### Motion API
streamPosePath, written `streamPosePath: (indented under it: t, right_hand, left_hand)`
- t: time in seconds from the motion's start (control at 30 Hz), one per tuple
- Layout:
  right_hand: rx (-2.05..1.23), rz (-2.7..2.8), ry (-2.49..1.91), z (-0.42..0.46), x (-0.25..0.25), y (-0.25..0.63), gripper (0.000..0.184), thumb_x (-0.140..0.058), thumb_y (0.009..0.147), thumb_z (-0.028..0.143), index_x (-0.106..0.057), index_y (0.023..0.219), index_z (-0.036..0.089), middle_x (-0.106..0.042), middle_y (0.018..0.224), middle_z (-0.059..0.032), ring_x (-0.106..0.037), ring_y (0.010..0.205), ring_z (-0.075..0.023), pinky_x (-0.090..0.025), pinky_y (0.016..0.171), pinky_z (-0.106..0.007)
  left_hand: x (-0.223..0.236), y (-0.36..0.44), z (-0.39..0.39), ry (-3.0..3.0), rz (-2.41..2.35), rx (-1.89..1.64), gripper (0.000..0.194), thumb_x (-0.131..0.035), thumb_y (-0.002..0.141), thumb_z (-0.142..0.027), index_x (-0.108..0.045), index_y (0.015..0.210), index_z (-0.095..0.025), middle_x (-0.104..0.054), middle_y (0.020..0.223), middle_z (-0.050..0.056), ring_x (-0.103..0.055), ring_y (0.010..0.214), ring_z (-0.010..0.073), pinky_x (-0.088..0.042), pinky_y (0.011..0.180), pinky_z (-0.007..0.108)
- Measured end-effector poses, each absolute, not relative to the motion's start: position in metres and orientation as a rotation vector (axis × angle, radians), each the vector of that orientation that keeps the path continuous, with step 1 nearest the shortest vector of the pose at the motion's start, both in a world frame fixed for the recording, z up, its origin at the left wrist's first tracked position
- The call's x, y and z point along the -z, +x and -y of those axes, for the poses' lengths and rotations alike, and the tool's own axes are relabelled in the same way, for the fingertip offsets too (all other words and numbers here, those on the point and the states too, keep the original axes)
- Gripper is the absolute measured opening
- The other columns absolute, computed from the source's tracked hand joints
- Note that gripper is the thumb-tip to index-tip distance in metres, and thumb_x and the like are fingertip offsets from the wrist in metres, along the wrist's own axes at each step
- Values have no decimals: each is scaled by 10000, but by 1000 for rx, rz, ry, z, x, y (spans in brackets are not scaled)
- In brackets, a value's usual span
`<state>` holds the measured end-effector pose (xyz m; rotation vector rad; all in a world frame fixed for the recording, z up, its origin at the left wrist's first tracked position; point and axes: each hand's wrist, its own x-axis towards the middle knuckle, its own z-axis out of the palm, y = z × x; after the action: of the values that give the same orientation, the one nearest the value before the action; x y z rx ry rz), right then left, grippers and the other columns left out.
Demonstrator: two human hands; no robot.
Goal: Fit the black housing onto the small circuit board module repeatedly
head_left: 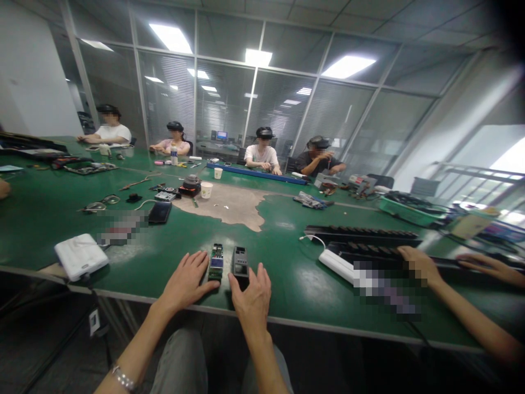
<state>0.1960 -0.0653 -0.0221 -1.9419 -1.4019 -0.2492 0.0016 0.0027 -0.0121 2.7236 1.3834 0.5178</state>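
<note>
My left hand (187, 280) lies flat on the green table, fingers spread. Its thumb reaches to the near end of a small circuit board (216, 262), which carries a blue part and green terminals. The board lies beside the hand, not gripped. To its right is a black plastic housing (240, 258) with openings in its top. My right hand (252, 293) has its thumb and index finger on either side of the housing's near end, the other fingers spread to the right. The near end of the housing is partly hidden by this hand.
A white box (81, 256) is at left, near a dark phone-like device (159, 212). A white power strip (338, 265) and black slotted strips (369, 246) lie right, near another person's hands (420, 265). Paper cups (206, 190) stand farther back. Several people sit opposite.
</note>
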Motion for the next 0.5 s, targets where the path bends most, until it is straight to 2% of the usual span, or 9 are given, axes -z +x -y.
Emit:
streamPosePath:
  t: [0.2,0.27,0.37,0.5]
  right_hand:
    - [293,1403,-1915,66,28,200,813,-619,801,626,-575,1279,-30,-462,1402,-314,-430,1306,-390,-358,1043,-499]
    - [297,1384,-1903,66,27,200,822,-614,802,633,-560,1301,-17,-460,1408,-307,-427,1308,-390,-366,1031,-503]
    - [275,1374,-1909,67,22,200,752,-647,785,607,-610,1254,19,-468,1409,-291,-430,1301,-400,-379,1016,-501]
    - [230,1399,-1955,66,14,197,535,-677,795,504,-690,1113,74,-478,1410,-269,-439,1297,-397,-381,1017,-501]
  left_hand:
    - [14,1,-4,2728,-1375,-539,770,-423,884,-717,-411,1464,-210,-407,1528,135,-326,1432,295,-208,1177,504]
    - [14,1,-4,2729,-1376,-535,774,-421,883,-718,-410,1464,-207,-407,1528,135,-326,1431,297,-210,1177,502]
    - [13,2,-3,2732,-1387,-528,768,-412,886,-718,-407,1465,-214,-406,1531,126,-332,1429,296,-211,1179,495]
    - [11,2,-3,2728,-1392,-516,775,-407,884,-721,-406,1465,-208,-409,1529,127,-334,1427,298,-212,1178,500]
